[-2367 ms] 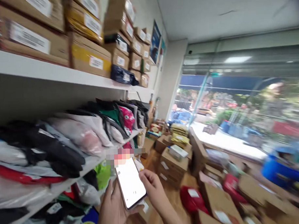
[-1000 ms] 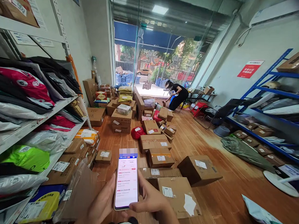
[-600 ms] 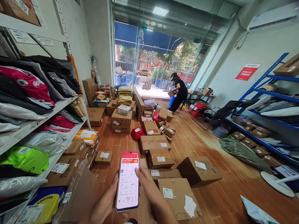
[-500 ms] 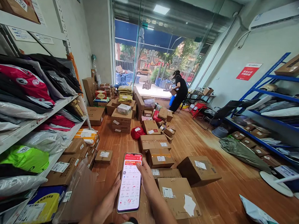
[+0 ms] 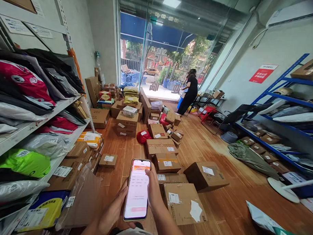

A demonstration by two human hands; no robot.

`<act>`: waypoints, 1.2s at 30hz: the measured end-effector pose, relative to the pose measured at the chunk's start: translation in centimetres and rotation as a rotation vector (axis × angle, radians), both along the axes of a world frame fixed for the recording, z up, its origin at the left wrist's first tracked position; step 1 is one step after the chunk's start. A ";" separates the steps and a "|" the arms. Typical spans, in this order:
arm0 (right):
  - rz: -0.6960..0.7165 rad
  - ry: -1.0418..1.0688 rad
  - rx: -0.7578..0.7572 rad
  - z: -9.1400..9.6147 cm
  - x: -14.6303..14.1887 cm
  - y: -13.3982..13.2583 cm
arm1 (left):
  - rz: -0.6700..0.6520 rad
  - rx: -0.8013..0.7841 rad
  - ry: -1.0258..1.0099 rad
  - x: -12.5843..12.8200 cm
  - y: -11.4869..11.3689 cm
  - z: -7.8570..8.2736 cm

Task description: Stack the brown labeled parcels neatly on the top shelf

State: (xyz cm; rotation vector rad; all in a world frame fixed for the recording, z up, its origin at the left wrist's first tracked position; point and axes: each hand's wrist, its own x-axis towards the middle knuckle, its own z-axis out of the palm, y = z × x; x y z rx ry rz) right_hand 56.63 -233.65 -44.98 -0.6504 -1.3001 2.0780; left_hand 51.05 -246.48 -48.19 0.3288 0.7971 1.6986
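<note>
A smartphone (image 5: 137,189) with a lit pink and white screen is held upright low in the middle of the view. My left hand (image 5: 112,211) cups it from the left and below, fingers closed round its edge. My right hand (image 5: 152,191) lies along its right edge, with the thumb near the screen's top right. Just beyond the phone, several cardboard boxes (image 5: 183,202) with white labels lie on the wooden floor.
White shelves (image 5: 31,127) on the left hold bagged parcels and boxes. Blue racking (image 5: 280,127) runs along the right wall. More boxes (image 5: 127,120) are piled toward the glass front, where a person in black (image 5: 189,92) stands. A strip of wooden floor (image 5: 214,153) runs between them.
The view turned from the left shelves to the room. The phone's screen changed from a red-headed page to a pale pink one. The person by the door straightened up.
</note>
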 end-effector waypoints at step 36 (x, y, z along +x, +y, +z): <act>-0.160 0.033 1.285 -3.8 6.0 1.1 | 0.007 0.019 -0.033 -0.4 0.6 2.0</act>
